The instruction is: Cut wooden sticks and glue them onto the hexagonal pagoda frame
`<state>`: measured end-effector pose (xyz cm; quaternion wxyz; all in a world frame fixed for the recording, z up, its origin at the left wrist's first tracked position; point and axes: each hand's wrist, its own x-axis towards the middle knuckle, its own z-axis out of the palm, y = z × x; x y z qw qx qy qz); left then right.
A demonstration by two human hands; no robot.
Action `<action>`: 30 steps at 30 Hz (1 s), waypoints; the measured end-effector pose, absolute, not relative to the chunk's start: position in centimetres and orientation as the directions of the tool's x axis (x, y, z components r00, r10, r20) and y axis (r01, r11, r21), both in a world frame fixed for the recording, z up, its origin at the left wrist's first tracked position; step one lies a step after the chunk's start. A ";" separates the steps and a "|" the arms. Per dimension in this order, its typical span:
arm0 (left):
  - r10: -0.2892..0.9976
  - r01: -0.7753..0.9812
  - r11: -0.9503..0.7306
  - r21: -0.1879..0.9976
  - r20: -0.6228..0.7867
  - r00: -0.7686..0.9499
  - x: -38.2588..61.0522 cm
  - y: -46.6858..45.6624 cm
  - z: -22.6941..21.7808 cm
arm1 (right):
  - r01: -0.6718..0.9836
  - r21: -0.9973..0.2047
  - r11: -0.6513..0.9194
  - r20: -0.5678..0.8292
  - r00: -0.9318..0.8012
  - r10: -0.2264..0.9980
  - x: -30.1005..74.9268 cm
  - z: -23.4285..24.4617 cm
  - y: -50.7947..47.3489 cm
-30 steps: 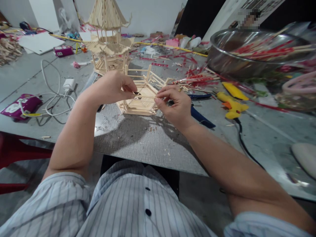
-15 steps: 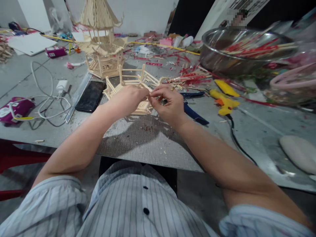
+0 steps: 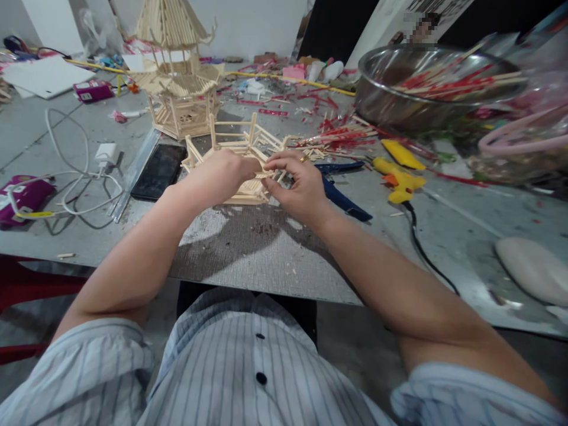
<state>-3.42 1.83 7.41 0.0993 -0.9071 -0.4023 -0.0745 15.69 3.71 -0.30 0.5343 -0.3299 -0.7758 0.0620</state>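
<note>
A low frame of pale wooden sticks [image 3: 245,197], with upright posts and rails, sits on the table in front of me. My left hand [image 3: 224,174] reaches over its front left part, fingers closed and tips bent down; what they pinch, if anything, is hidden. On the other side, my right hand [image 3: 297,182], with a ring on one finger, curves beside the frame. Its thumb and fingers are apart, fingertips close to the left hand's. Behind the frame stands a taller pagoda model [image 3: 180,89] made of the same sticks.
Left of the frame lie a black phone [image 3: 158,171], a white charger [image 3: 107,154] with cable, and a purple box [image 3: 26,198]. To the right are blue-handled pliers [image 3: 346,201], a yellow glue gun [image 3: 402,180], red-and-pale sticks [image 3: 337,137] and a metal basin [image 3: 386,106].
My right thumb has moved away from its fingers, and the two hands' fingertips have drawn slightly apart. The whole view has shifted a little; the stick frame stays in place.
</note>
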 end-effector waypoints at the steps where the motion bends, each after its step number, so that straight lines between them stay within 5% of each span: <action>1: 0.717 0.745 -0.658 -0.112 0.211 0.665 -3.4 1.8 7.4 | 0.448 -0.455 0.770 0.783 -0.211 0.586 15.7 -0.3 3.7; 30: 0.697 0.713 -0.698 -0.071 0.165 0.698 -3.6 2.2 7.6 | 0.431 -0.560 0.707 0.681 -0.246 0.690 16.2 0.0 3.5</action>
